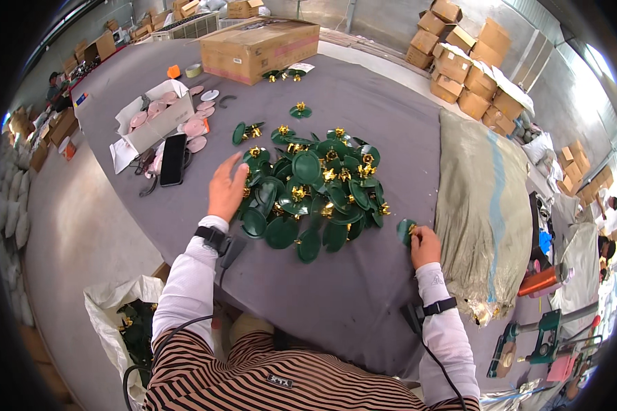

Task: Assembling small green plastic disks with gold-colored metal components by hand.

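A heap of dark green round discs (307,168) with shiny gold flower-like fittings lies on the grey cloth-covered table (363,301). At the heap's left edge, my left hand (227,190) is open, thumb and fingers apart, beside the nearest discs. Whether its fingertips touch any disc, I cannot tell. To the right of the heap, my right hand (426,246) pinches a single green disc with a gold fitting (406,231), partly covered by the fingers. A few more of these pieces lie apart beyond the heap, one of them a disc with a gold centre (300,110).
Left of the heap are a white box of pink discs (159,122) and a black phone (173,159). A cardboard box (259,51) stands at the far edge. Along the right lies a large woven sack (469,212). An opened white bag (110,315) holds green pieces at lower left.
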A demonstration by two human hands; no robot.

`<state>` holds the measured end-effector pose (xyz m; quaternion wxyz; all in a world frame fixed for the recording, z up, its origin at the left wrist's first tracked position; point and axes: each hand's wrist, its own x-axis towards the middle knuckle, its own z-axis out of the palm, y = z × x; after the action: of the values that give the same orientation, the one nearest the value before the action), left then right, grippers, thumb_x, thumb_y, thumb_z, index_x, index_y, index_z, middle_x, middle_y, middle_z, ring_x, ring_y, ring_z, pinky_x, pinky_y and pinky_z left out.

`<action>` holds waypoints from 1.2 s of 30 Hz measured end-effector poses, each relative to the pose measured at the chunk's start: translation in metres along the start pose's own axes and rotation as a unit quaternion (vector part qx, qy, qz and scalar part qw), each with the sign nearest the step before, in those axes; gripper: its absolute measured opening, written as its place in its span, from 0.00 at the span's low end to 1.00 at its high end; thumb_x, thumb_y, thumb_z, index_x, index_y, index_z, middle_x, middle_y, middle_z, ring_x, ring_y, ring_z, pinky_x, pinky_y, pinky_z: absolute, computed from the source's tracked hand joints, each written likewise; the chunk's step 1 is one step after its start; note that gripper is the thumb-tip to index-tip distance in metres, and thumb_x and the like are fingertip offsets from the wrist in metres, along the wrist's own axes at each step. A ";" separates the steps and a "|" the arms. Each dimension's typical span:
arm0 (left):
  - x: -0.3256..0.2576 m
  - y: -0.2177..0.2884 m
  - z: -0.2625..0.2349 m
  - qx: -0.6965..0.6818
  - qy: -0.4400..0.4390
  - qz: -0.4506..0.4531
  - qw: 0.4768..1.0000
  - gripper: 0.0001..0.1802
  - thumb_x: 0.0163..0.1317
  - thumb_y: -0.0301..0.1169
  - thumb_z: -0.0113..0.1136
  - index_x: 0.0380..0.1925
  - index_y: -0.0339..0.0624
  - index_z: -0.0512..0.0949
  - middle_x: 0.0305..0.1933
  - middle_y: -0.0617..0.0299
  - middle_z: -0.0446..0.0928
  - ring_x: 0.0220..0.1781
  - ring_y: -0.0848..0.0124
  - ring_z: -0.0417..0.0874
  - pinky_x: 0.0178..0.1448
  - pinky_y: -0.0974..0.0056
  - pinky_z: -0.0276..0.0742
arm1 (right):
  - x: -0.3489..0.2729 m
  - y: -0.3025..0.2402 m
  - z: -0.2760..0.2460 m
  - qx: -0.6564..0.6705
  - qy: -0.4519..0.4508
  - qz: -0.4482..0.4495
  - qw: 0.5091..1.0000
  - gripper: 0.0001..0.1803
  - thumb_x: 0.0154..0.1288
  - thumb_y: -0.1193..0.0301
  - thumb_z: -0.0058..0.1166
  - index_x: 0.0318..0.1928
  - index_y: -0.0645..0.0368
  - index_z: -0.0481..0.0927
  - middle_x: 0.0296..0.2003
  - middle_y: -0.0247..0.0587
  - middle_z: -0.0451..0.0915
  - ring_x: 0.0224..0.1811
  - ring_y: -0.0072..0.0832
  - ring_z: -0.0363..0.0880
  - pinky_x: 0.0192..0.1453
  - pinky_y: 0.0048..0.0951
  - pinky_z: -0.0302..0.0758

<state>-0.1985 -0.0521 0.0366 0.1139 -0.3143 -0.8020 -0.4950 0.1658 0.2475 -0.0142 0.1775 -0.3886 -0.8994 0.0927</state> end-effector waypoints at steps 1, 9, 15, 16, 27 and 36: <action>0.001 -0.022 -0.002 -0.008 0.008 -0.034 0.999 0.23 0.67 0.40 0.54 0.57 0.38 0.75 0.59 0.47 0.76 0.63 0.54 0.74 0.67 0.58 0.67 | 0.002 -0.006 -0.006 0.148 -0.043 0.030 0.988 0.20 0.58 0.79 0.58 0.52 0.57 0.75 0.50 0.44 0.79 0.53 0.36 0.77 0.55 0.33 0.73; 0.056 -0.106 0.029 -0.101 0.057 -0.097 0.989 0.25 0.67 0.41 0.53 0.60 0.38 0.73 0.62 0.47 0.74 0.66 0.54 0.72 0.70 0.60 0.64 | -0.026 -0.027 0.033 0.366 0.092 0.006 0.926 0.19 0.66 0.78 0.50 0.58 0.64 0.73 0.54 0.46 0.76 0.58 0.34 0.75 0.62 0.31 0.71; 0.138 -0.111 0.085 -0.044 0.089 -0.132 0.986 0.31 0.66 0.50 0.52 0.61 0.38 0.72 0.62 0.46 0.74 0.66 0.52 0.72 0.71 0.58 0.62 | -0.029 -0.031 0.023 0.291 0.078 0.009 0.954 0.18 0.64 0.77 0.51 0.55 0.65 0.75 0.53 0.49 0.77 0.57 0.39 0.76 0.63 0.34 0.70; 0.149 -0.121 0.087 -0.044 0.090 -0.131 0.986 0.31 0.66 0.50 0.52 0.61 0.38 0.72 0.62 0.46 0.74 0.66 0.52 0.72 0.71 0.58 0.62 | -0.029 -0.033 0.024 0.281 0.073 0.002 0.957 0.18 0.63 0.77 0.52 0.54 0.65 0.75 0.52 0.50 0.77 0.56 0.40 0.76 0.63 0.35 0.70; 0.147 -0.063 0.094 -0.204 -0.372 -0.135 0.895 0.28 0.72 0.50 0.45 0.57 0.39 0.76 0.58 0.55 0.77 0.62 0.66 0.72 0.68 0.63 0.62 | -0.026 -0.037 0.021 0.257 0.071 -0.035 0.963 0.16 0.63 0.78 0.52 0.52 0.64 0.76 0.51 0.47 0.78 0.55 0.37 0.76 0.63 0.32 0.69; 0.085 -0.112 -0.033 0.217 0.003 0.116 0.969 0.19 0.56 0.35 0.64 0.48 0.43 0.80 0.56 0.49 0.75 0.62 0.51 0.72 0.67 0.54 0.64 | -0.026 -0.035 0.023 0.280 0.064 -0.031 0.957 0.16 0.62 0.79 0.52 0.51 0.64 0.76 0.52 0.47 0.78 0.57 0.37 0.76 0.64 0.33 0.68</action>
<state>-0.3380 -0.0824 0.0135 0.2387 -0.3717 -0.8477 -0.2935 0.1500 0.2040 -0.0316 0.3387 -0.3002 -0.8361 0.3100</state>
